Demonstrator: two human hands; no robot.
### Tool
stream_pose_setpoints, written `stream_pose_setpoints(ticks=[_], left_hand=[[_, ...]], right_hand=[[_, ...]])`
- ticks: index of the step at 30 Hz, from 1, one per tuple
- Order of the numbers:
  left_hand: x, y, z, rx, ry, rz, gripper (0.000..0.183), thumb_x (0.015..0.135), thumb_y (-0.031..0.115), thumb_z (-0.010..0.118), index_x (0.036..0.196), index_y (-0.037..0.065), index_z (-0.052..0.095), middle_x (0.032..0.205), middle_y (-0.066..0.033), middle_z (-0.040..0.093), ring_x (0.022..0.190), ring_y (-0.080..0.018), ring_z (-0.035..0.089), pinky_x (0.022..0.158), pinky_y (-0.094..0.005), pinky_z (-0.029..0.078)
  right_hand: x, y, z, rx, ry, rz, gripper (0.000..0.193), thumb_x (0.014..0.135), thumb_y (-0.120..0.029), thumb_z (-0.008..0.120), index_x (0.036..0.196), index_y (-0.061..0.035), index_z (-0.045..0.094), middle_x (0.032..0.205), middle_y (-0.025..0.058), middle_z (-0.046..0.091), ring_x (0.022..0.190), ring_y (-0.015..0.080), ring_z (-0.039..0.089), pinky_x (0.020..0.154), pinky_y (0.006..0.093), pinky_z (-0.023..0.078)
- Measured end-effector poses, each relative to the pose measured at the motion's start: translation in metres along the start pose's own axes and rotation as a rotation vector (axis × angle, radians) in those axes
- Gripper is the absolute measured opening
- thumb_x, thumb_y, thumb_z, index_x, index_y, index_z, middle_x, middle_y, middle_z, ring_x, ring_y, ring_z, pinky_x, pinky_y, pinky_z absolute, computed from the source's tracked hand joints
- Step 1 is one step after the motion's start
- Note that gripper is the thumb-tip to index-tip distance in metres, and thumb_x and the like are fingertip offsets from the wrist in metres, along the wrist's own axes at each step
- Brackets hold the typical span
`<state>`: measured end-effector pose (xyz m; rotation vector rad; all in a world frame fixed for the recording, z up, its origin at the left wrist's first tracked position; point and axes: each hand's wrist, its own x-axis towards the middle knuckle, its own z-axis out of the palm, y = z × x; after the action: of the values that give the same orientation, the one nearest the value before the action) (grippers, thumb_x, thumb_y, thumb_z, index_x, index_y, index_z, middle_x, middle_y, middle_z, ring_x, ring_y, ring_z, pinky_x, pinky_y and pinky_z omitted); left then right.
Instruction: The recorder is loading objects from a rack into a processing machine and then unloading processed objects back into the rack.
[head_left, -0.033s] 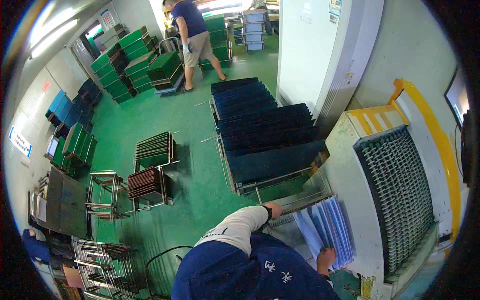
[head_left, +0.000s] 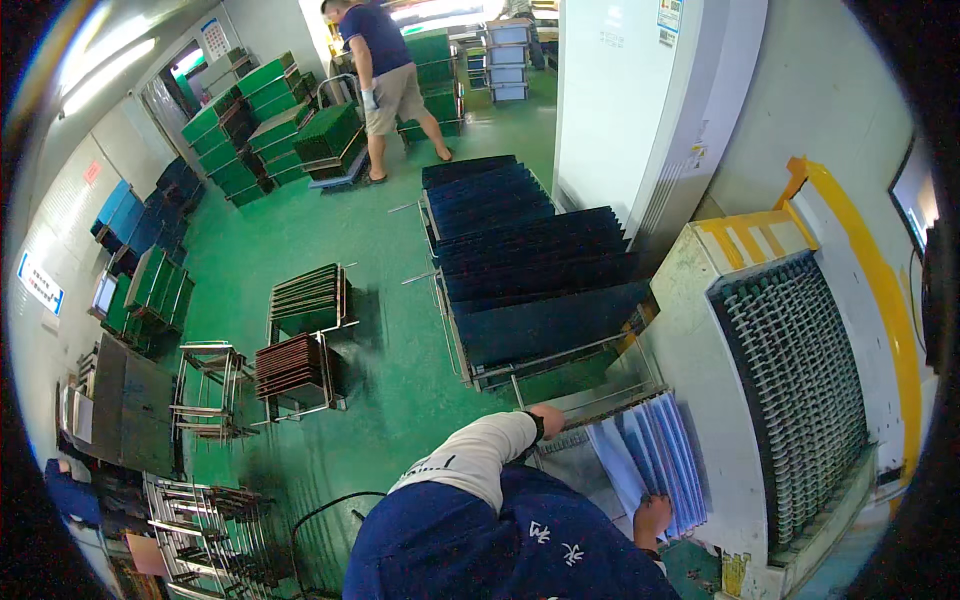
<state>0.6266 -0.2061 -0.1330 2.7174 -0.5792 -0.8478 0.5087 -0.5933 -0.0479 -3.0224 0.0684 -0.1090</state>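
Note:
Several thin white-blue panels (head_left: 655, 450) stand on edge, leaning together in a metal rack (head_left: 600, 405) at the lower right. My right hand (head_left: 653, 515) is at their near edge, its fingers curled and pressed against the edge of a panel. Over at the rack's left end, my left hand (head_left: 548, 420) rests by the rail, with its fingers out of sight, so whether it grips the rail cannot be made out. A dark band circles my left wrist.
Racks of dark panels (head_left: 545, 290) stand just ahead. To the right is a machine with rows of rollers (head_left: 790, 390). Smaller metal racks (head_left: 300, 375) stand on the green floor at left. A person (head_left: 385, 80) is beside stacked green racks (head_left: 330, 135) at the back.
My hands and the panels stay where they were. The person at the back has shifted very slightly to the left.

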Motion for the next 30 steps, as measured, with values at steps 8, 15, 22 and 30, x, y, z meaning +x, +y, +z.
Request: stream_pose_setpoints(ticks=[8,15,22,30], left_hand=[[0.013,-0.019,0.024,-0.105,0.055,0.044,0.027,0.068,0.024,0.064,0.093,0.015,0.068,0.083,-0.0087,0.068,0.078,-0.0313,0.065,0.063,-0.0461,0.051],[0.013,-0.007,0.014,0.000,-0.009,0.032,0.027,0.068,0.025,0.065,0.094,0.017,0.068,0.082,-0.0086,0.068,0.077,-0.0290,0.066,0.061,-0.0449,0.051],[0.024,-0.018,0.031,-0.112,-0.033,-0.035,0.025,0.069,0.025,0.064,0.093,0.017,0.068,0.080,-0.0085,0.068,0.074,-0.0296,0.066,0.059,-0.0461,0.052],[-0.001,0.003,-0.008,0.040,-0.053,0.039,0.023,0.067,0.022,0.063,0.088,0.013,0.068,0.081,-0.0110,0.067,0.075,-0.0315,0.065,0.058,-0.0461,0.051]], right_hand=[[0.002,0.001,0.004,-0.015,0.023,-0.026,0.020,0.075,-0.022,0.061,0.083,-0.0050,0.068,0.097,0.0144,0.059,0.091,0.0345,0.057,0.077,0.0452,0.046],[-0.002,0.004,0.005,-0.024,0.014,0.007,0.019,0.075,-0.022,0.061,0.084,-0.0074,0.070,0.095,0.0130,0.059,0.090,0.0336,0.057,0.078,0.0439,0.046],[0.003,-0.002,0.000,-0.018,0.009,0.008,0.018,0.075,-0.022,0.061,0.081,-0.0063,0.069,0.091,0.0137,0.059,0.088,0.0343,0.058,0.078,0.0446,0.046],[-0.002,-0.001,-0.002,-0.029,0.036,0.006,0.019,0.078,-0.023,0.061,0.080,-0.0055,0.069,0.090,0.0137,0.059,0.087,0.0339,0.057,0.076,0.0447,0.045]])
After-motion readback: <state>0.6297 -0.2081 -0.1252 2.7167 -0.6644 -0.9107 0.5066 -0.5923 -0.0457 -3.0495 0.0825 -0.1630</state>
